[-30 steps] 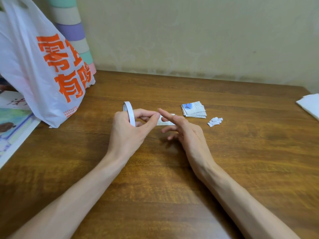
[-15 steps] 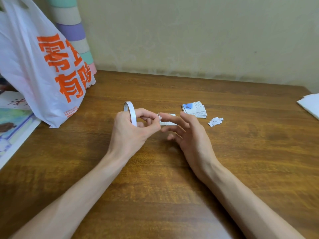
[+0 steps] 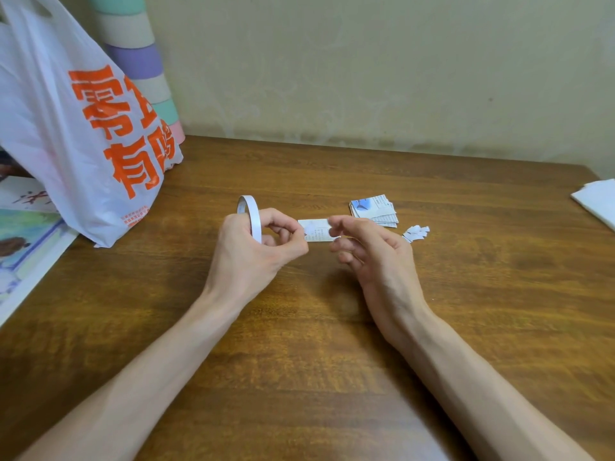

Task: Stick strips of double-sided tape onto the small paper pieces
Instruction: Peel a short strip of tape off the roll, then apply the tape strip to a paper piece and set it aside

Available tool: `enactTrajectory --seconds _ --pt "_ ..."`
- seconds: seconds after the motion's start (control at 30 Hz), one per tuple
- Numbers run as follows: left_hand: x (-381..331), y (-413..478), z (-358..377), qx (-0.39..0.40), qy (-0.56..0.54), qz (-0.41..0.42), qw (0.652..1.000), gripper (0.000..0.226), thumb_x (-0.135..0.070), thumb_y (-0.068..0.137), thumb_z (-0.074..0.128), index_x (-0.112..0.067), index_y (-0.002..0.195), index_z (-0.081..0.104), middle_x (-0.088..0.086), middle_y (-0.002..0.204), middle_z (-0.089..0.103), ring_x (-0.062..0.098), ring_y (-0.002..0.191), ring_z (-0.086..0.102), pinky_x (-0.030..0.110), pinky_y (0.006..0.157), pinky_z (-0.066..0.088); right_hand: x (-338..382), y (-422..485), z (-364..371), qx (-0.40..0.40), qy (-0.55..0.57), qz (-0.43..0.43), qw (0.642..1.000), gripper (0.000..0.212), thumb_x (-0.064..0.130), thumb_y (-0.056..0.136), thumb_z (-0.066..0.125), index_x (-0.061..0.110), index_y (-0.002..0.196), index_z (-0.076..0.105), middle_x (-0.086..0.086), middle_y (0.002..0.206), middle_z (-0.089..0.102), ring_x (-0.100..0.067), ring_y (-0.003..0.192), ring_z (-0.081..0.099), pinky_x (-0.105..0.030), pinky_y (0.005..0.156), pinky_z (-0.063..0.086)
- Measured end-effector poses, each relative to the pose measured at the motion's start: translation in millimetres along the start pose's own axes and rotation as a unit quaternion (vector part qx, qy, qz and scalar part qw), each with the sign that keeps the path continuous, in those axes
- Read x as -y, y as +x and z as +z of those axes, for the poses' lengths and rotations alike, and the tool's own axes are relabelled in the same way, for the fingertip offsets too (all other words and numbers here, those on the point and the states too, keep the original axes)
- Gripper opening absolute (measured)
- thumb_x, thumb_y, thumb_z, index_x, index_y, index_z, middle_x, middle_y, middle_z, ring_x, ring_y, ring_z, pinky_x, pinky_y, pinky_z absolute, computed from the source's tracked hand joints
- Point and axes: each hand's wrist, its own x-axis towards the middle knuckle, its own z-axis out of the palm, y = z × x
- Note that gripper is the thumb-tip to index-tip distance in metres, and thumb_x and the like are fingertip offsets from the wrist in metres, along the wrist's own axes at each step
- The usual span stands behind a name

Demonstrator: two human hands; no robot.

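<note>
Your right hand (image 3: pixel 372 261), fingers straight a second ago, now pinches the right end of the small paper piece (image 3: pixel 316 231) at mid-counter (image 3: pixel 466 294), while your left hand (image 3: pixel 253 251) grips the double-sided tape roll (image 3: pixel 250 214) at the piece's left end, so the strip seems ready to tear.

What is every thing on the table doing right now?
tape roll, gripped in the left hand
paper piece, lying between both hands
right hand, fingers curled at the paper's end, grip unclear
paper stack, piled, untouched
scraps, loose heap
plastic bag, standing, slumped
</note>
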Motion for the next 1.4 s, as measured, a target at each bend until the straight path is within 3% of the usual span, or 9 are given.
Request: enactTrajectory --seconds 0.2,0.43,0.57,0.7,0.87,1.07,1.2,1.3,1.4 --pt "2.8 -0.4 2.5 0.043 -0.027 -0.022 0.998 0.008 -0.016 0.085 0.082 -0.022 0.08 0.081 0.004 0.068 0.07 0.022 0.056 0.054 0.029 0.059 0.042 1.5 -2.4 -1.9 0.037 -0.055 -0.038 0.997 0.027 0.011 0.09 0.079 0.017 0.117 0.077 -0.008 0.106 0.079 -0.013 0.1 0.072 -0.023 0.088 0.052" --pt "8.8 1.4 7.2 0.09 -0.018 -0.022 0.996 0.012 -0.026 0.098 0.073 -0.025 0.092 0.084 -0.017 0.067 0.067 0.002 0.053 0.054 0.017 0.057 0.041 7.4 9.4 -16.2 -0.019 -0.145 -0.081 0.986 0.026 0.007 0.09 0.081 0.017 0.114 0.078 -0.01 0.093 0.08 -0.007 0.086 0.072 -0.014 0.081 0.05" --pt "12.5 1.1 9.5 0.096 0.02 -0.006 0.995 0.015 -0.029 0.099 0.07 -0.029 0.092 0.084 -0.003 0.09 0.078 0.02 0.08 0.069 0.033 0.066 0.052 14.3 30.1 -50.4 -0.12 -0.393 -0.125 0.903 0.023 0.016 0.096 0.072 0.031 0.111 0.078 0.01 0.087 0.077 -0.004 0.077 0.067 -0.011 0.07 0.043" --pt "14.2 1.5 10.6 0.099 0.026 -0.004 0.995 0.015 -0.031 0.099 0.07 -0.03 0.094 0.083 0.0 0.094 0.078 0.027 0.086 0.071 0.043 0.075 0.058 21.3 35.3 -69.7 -0.188 -0.501 -0.11 0.837 0.031 0.016 0.1 0.059 0.031 0.124 0.074 0.007 0.095 0.078 -0.023 0.096 0.066 -0.031 0.078 0.043" --pt "14.0 1.3 10.2 0.085 0.021 0.005 0.996 0.014 -0.032 0.1 0.069 -0.031 0.095 0.083 0.002 0.088 0.077 0.023 0.072 0.068 0.044 0.068 0.054 22.6 39.6 -78.1 -0.218 -0.584 -0.103 0.775 0.045 0.005 0.097 0.053 0.027 0.134 0.068 0.007 0.107 0.079 -0.031 0.115 0.063 -0.034 0.081 0.04" --pt "14.4 2.6 9.1 0.062 0.003 0.008 0.998 0.015 -0.027 0.1 0.069 -0.026 0.094 0.083 0.003 0.08 0.075 0.009 0.054 0.051 0.022 0.055 0.04 17.8 44.5 -85.3 -0.241 -0.561 -0.135 0.78 0.041 0.012 0.093 0.067 0.027 0.131 0.069 0.013 0.092 0.071 -0.026 0.108 0.065 -0.036 0.084 0.046" --pt "14.8 4.4 7.7 0.039 0.007 0.009 0.999 0.015 -0.022 0.101 0.068 -0.02 0.097 0.083 -0.003 0.077 0.075 0.002 0.054 0.056 0.013 0.055 0.039 6.0 42.7 -70.2 -0.15 -0.514 -0.211 0.818 0.037 0.015 0.09 0.074 0.025 0.125 0.072 0.012 0.103 0.073 -0.018 0.105 0.064 -0.033 0.09 0.047" --pt "16.6 8.4 4.8 0.017 0.023 0.001 1.0 0.015 -0.024 0.101 0.068 -0.021 0.1 0.083 -0.007 0.085 0.077 0.003 0.072 0.067 0.014 0.057 0.046 -4.0 39.4 -42.3 -0.058 -0.494 -0.224 0.838 0.042 0.018 0.09 0.078 0.027 0.131 0.07 0.012 0.113 0.074 -0.014 0.114 0.061 -0.023 0.096 0.04" --pt "17.1 12.1 1.1 -0.002 0.037 -0.009 0.999 0.017 -0.027 0.102 0.066 -0.023 0.103 0.082 -0.01 0.094 0.077 -0.004 0.092 0.067 0.012 0.065 0.051 -8.6 42.2 -20.9 -0.007 -0.498 -0.222 0.838 0.051 0.023 0.091 0.079 0.031 0.138 0.063 0.015 0.114 0.074 -0.014 0.119 0.063 -0.034 0.101 0.047"
